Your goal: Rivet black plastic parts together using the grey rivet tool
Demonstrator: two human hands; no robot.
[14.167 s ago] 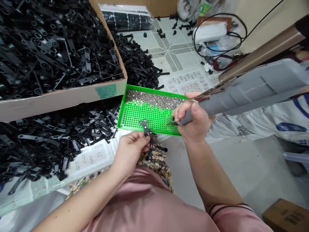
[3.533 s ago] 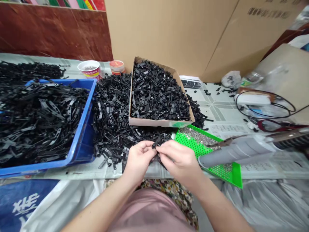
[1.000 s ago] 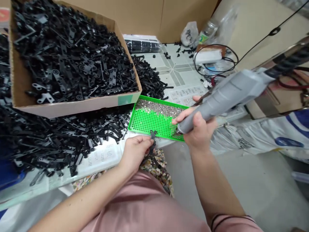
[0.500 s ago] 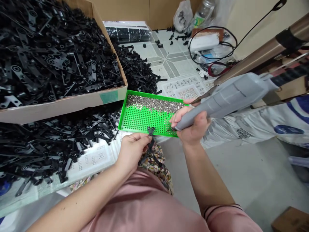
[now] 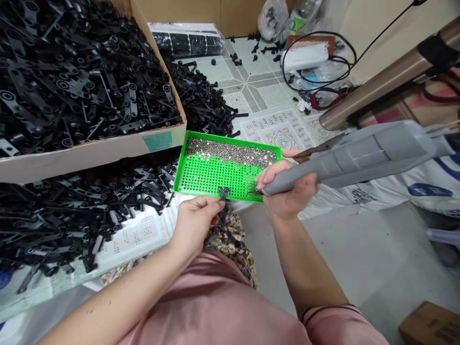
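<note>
My right hand is wrapped around a grey electric screwdriver, held slanting with its tip low over the right end of a green perforated tray. Small metal screws lie heaped along the tray's far side, and some sit in holes at its right end. My left hand pinches black plastic linkage parts. Their two-eyed end overlaps the tray's near rim, while further black arms hang below the fingers. The fingertips of the left hand are partly hidden, and the screwdriver's tip is hard to make out.
An open cardboard box full of black plastic parts stands at the left. More black parts are piled around it on the patterned tabletop. A brown metal pole slants at the right, near a coiled black cable.
The screwdriver's rear end has swung lower and to the right, with the tip still over the tray's right end. My left hand keeps its hold; the view has shifted slightly.
</note>
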